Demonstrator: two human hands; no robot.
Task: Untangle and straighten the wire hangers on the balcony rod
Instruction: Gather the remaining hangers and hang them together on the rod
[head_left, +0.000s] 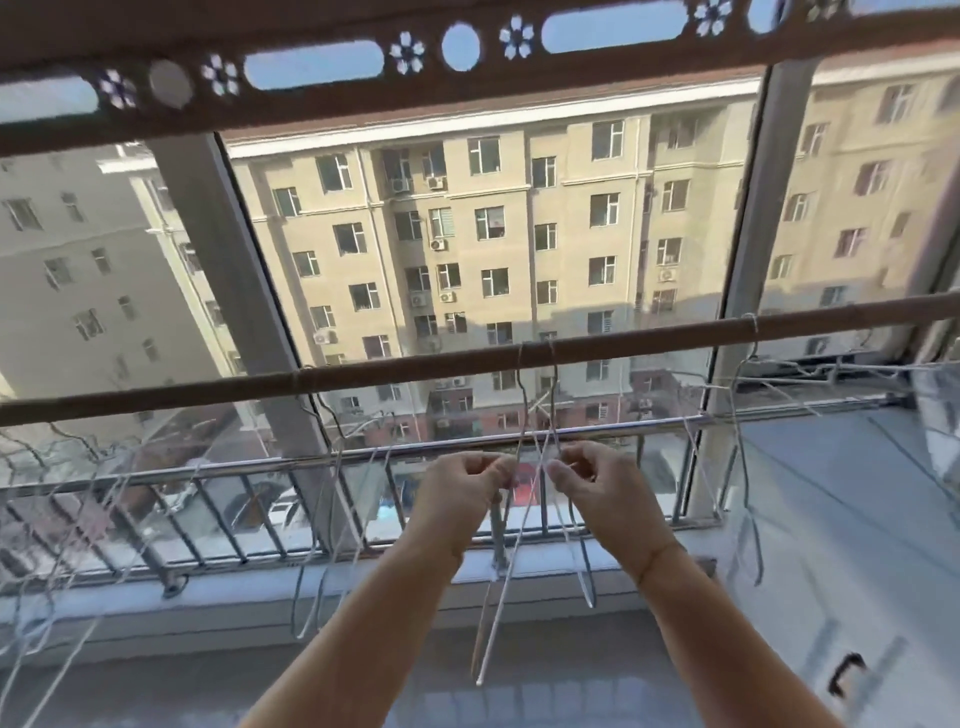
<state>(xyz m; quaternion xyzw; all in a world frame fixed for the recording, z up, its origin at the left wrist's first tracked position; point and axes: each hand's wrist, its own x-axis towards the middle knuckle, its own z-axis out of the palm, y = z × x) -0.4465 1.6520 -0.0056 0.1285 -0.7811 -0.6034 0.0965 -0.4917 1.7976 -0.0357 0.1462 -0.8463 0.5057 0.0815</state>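
Wire hangers (511, 571) crossed under the rod (415, 366) look light, springy and snag-prone; left hand (462, 488) and right hand (597, 488) each pinch a strand below the necks, probably the best hold.

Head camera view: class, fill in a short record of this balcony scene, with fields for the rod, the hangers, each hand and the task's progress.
rod: brown rod runs across the view, rising to the right
middle hangers: two middle hangers hooked side by side, wires crossing below the rod
left hand: left hand pinches a wire left of the crossing
right hand: right hand pinches a wire right of the crossing
others: left hangers and right hangers, untouched
progress: middle pair crossed, not yet separated
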